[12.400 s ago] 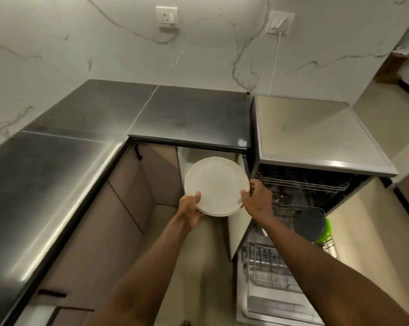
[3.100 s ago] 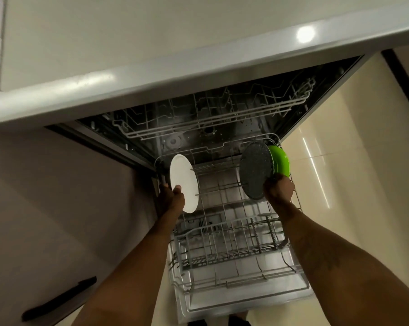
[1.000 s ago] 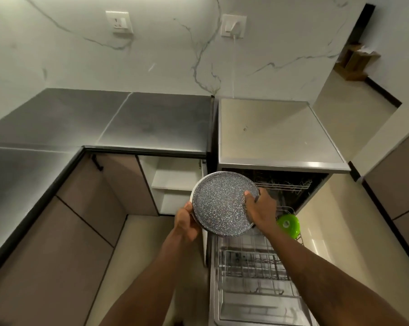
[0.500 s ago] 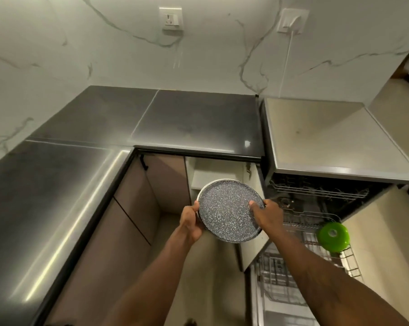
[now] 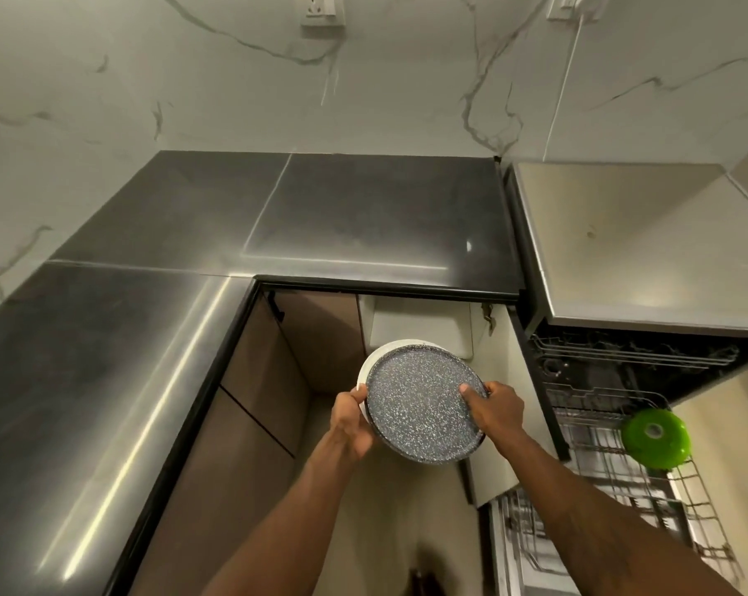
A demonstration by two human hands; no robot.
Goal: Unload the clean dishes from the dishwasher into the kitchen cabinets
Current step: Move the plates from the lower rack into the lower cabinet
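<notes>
Your left hand (image 5: 348,423) and right hand (image 5: 499,412) pinch the speckled plate (image 5: 423,406), stacked on the white plate (image 5: 364,369), at the rims; shelve both in the open cabinet (image 5: 419,335) next.

Dim, warm light from overhead streaks glare along the countertop's (image 5: 84,380) front edge. The wide lens bends my view at its edges, and the bottom looks soft.

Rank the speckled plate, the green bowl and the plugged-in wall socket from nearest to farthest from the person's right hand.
1. the speckled plate, gripped at its rim by the right hand.
2. the green bowl, to the right in the dishwasher rack.
3. the plugged-in wall socket, high on the wall.
</notes>
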